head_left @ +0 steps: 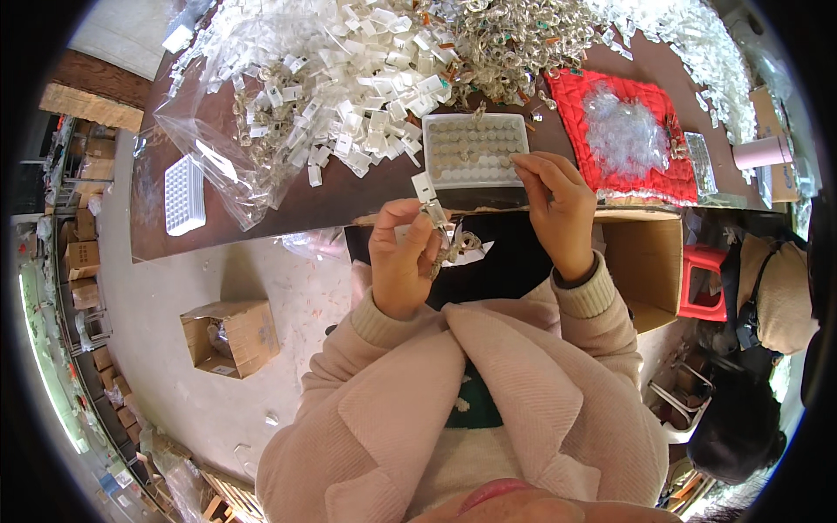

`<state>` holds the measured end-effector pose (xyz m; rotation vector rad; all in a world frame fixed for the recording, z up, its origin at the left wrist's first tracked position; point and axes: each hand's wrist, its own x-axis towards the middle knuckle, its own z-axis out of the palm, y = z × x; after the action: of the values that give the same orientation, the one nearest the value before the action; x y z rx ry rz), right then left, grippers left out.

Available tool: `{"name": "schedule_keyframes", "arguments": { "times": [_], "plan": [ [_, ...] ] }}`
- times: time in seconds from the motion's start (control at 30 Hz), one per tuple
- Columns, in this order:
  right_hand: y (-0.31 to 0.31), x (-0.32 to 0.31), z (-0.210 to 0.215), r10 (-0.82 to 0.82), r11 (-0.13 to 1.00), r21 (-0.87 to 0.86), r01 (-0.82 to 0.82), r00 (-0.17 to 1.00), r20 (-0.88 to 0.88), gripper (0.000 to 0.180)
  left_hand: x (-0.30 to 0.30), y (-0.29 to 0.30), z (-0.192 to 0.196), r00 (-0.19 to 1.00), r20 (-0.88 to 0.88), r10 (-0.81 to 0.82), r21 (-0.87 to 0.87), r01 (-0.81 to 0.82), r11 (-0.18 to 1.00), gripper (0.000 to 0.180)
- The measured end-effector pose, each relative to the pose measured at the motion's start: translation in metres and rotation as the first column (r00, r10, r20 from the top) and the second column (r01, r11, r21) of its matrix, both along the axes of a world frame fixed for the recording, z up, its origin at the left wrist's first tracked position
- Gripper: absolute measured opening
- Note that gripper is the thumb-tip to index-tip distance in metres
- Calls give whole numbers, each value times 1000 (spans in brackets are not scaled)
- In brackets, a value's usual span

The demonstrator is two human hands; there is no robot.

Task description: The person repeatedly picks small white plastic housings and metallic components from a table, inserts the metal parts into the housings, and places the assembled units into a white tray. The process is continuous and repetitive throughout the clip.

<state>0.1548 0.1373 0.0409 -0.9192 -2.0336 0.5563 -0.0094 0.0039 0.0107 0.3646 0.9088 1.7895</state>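
My left hand (401, 260) is closed on a small cluster of white tags (424, 186) and shiny ring-like pieces (464, 248), held in front of the table's near edge. One tag stands up above the fingertips, and the ring-like pieces hang beside the fingers. My right hand (560, 207) is closed in a pinch by the right side of a white tray (462, 180). Whatever lies between its fingertips is too small to make out. Rows of small round pieces (475, 139) fill the tray's far part, and its near rows look whiter.
Across the brown table (340, 205) lie a heap of white tags (375, 78), a heap of metallic ring-like pieces (506, 44) and a red cloth (571, 113) bearing clear plastic pieces. A white compartment tray (184, 196) sits left. Cardboard boxes (248, 336) (641, 261) stand below.
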Motion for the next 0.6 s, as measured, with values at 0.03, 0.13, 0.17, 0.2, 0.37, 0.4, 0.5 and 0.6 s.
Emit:
{"name": "schedule_keyframes", "arguments": {
  "times": [0.03, 0.13, 0.17, 0.2, 0.37, 0.4, 0.5, 0.6],
  "plan": [
    [7, -1, -4, 3, 999, 54, -4, 1000, 27, 21, 2, 0, -1, 1000, 2, -1, -29, 1, 1000, 11],
    [19, -6, -10, 2, 985, 172, -23, 993, 120, 20, 6, 3, 0, 999, 46, 17, -55, -14, 998, 11],
    [21, -9, -10, 4, 980, 196, -33, 990, 144, 20, 4, 3, 2, 996, 82, 18, -53, -13, 999, 13],
    [21, -11, -10, 16, 979, 201, -44, 990, 141, 19, 3, 3, 2, 997, 77, 3, -28, -1, 1000, 12],
    [22, -9, -7, 74, 997, -11, -73, 990, 119, 17, 2, 6, -5, 1000, 27, -7, 63, 5, 998, 11],
    [22, -8, -7, 76, 997, -33, -72, 990, 117, 17, 3, 6, -7, 1000, 3, 1, 48, -1, 999, 11],
    [24, -8, -4, 88, 995, 23, -93, 984, 154, 14, 5, 9, -8, 999, -53, 6, 43, -4, 999, 11],
    [24, -13, 1, 103, 986, 109, -124, 979, 177, 13, 7, 11, -2, 1000, -22, 14, 45, -13, 999, 11]
  ]
}}
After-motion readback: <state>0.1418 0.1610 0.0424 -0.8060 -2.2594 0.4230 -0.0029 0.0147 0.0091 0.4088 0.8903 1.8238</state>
